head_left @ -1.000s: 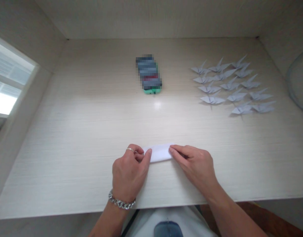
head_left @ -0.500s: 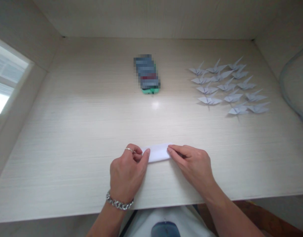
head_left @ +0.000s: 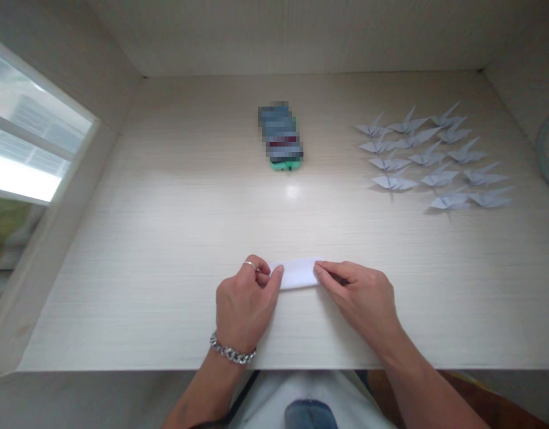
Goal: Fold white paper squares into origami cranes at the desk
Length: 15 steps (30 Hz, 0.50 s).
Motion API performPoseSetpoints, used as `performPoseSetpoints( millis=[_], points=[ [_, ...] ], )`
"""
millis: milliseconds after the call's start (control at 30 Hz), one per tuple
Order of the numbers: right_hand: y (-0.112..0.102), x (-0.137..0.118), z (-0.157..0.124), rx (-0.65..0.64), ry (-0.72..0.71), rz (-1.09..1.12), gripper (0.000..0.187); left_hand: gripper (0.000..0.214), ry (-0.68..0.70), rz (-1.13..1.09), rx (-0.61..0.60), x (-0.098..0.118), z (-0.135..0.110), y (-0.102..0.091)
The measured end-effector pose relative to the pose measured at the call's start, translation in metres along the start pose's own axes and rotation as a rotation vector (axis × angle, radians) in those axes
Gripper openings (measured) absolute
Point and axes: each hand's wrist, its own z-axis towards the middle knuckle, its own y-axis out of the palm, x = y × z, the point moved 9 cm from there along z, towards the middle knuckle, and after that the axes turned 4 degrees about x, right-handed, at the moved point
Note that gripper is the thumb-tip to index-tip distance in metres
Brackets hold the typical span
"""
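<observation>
A small white folded paper (head_left: 300, 274) lies flat on the pale wooden desk (head_left: 167, 238), near its front edge. My left hand (head_left: 245, 307), with a ring and a silver chain bracelet, pinches the paper's left end with curled fingers. My right hand (head_left: 361, 295) presses its fingertips together on the paper's right end. Both hands rest on the desk with the paper stretched between them.
Several grey-blue paper cranes (head_left: 430, 158) lie in rows at the back right. A blurred phone-like object with a green edge (head_left: 281, 140) sits at the back centre. A window (head_left: 28, 155) is on the left wall, and a curved cable (head_left: 546, 155) shows at the right edge.
The hands and paper keep the same hold. The view has shifted, so everything sits slightly further right in the picture.
</observation>
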Motion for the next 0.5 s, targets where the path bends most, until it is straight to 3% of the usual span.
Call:
performPoseSetpoints(
  millis=[333, 500],
  points=[
    [-0.003, -0.009, -0.003, 0.072, 0.001, -0.116, 0.017, 0.024, 0.094, 0.062, 0.060, 0.008, -0.004, 0.001],
    [-0.006, -0.011, -0.006, 0.145, -0.027, -0.128, 0.017, 0.026, 0.218, 0.134, 0.186, 0.018, -0.008, -0.007]
  ],
)
